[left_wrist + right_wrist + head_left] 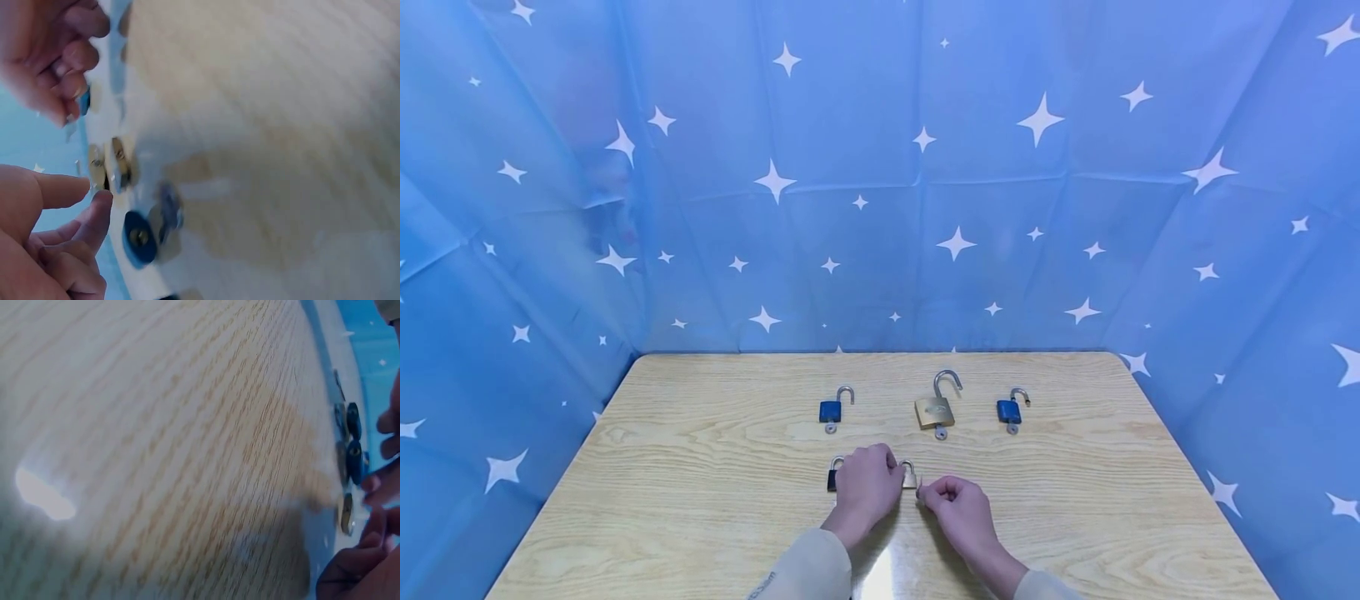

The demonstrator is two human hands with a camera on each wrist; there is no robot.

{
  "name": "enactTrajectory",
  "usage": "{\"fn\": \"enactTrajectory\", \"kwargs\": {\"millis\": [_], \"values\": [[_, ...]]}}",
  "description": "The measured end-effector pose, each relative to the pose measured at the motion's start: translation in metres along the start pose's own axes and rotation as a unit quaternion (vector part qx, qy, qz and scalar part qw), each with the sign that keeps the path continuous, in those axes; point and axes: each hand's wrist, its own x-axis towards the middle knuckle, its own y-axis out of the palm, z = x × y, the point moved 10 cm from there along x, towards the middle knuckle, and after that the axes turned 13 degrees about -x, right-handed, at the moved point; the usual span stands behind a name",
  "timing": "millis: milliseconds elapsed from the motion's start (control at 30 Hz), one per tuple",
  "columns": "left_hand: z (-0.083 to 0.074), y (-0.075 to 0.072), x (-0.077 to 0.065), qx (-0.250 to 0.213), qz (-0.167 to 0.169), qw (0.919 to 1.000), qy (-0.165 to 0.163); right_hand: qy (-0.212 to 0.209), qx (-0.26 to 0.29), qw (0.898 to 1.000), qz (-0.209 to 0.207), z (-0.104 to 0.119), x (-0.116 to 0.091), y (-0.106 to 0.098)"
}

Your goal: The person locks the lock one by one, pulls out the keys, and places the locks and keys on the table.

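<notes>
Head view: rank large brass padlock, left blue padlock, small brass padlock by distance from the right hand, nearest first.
From the right hand:
1. Small brass padlock: just left of its fingertips.
2. Large brass padlock: back row, middle.
3. Left blue padlock: back row, left end.

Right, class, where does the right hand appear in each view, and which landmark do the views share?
Head: the right hand, lower part, right of centre.
Left wrist: right hand at top left, above the left hand.
Right wrist: right hand in the bottom right corner.
Shared landmark: blue curtain, also at left wrist's left, right wrist's right.
</notes>
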Motion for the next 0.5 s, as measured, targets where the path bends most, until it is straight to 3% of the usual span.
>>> {"fn": "enactTrajectory", "kwargs": {"millis": [233, 500], "values": [[0.012, -0.028, 0.002, -0.028, -0.008, 0.9996, -0.005, -0.053, -0.068, 0.995, 0.056, 0.010, -0.006, 0.009], [0.039, -0.050, 0.003, -0.025, -0.024, 0.9988, -0.034, -0.104, -0.184, 0.976, 0.052, 0.024, -0.011, 0.014]]}}
